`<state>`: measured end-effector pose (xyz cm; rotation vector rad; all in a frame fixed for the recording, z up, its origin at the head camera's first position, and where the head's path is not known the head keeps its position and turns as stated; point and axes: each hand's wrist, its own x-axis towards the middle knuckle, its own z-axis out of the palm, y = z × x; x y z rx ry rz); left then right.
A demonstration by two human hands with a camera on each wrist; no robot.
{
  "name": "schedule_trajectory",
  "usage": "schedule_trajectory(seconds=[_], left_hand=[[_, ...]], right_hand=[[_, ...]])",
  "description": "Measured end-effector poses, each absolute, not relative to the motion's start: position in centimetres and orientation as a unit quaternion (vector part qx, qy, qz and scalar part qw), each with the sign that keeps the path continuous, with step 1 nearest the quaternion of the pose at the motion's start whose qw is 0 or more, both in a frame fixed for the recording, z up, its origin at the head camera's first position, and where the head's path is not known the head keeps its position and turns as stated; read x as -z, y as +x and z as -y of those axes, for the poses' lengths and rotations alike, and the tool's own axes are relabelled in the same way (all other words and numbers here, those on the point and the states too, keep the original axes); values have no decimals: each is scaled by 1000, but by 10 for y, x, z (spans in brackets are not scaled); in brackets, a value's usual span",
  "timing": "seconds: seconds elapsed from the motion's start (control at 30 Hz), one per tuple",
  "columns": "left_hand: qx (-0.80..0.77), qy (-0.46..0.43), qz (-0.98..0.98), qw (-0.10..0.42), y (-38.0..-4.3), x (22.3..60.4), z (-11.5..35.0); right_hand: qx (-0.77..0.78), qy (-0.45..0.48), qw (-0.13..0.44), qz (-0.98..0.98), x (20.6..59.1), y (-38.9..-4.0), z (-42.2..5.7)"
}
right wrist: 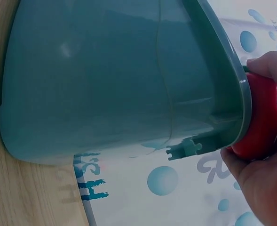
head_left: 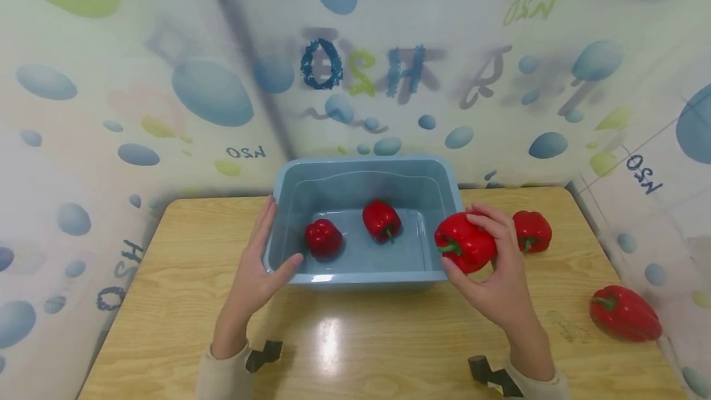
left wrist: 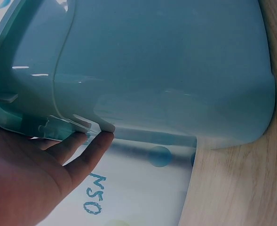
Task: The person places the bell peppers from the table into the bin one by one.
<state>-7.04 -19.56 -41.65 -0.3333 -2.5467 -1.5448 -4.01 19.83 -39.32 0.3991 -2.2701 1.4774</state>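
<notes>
A light blue plastic bin stands on the wooden table with two red bell peppers in it, one at the left and one near the middle. My right hand grips another red bell pepper with a green stem, up at the bin's right rim; the right wrist view shows this pepper close against the rim. At the bin's left side is my left hand, fingers fairly straight. In the left wrist view its fingertips touch the outer wall below the rim.
Two more red bell peppers lie on the table to the right, one behind my right hand and one near the right edge. Behind the bin and table rises a patterned wall covering. Wooden tabletop extends in front.
</notes>
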Motion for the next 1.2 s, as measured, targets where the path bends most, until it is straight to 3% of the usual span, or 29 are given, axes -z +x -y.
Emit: schedule_trajectory(seconds=[0.57,1.2], left_hand=[[513,-109,848,71,-71,415,195],[512,-109,849,72,-70,416,195]], right_hand=[[-522,181,212,806,396,-40,-192],[-507,183,185,821,396,-40,-195]])
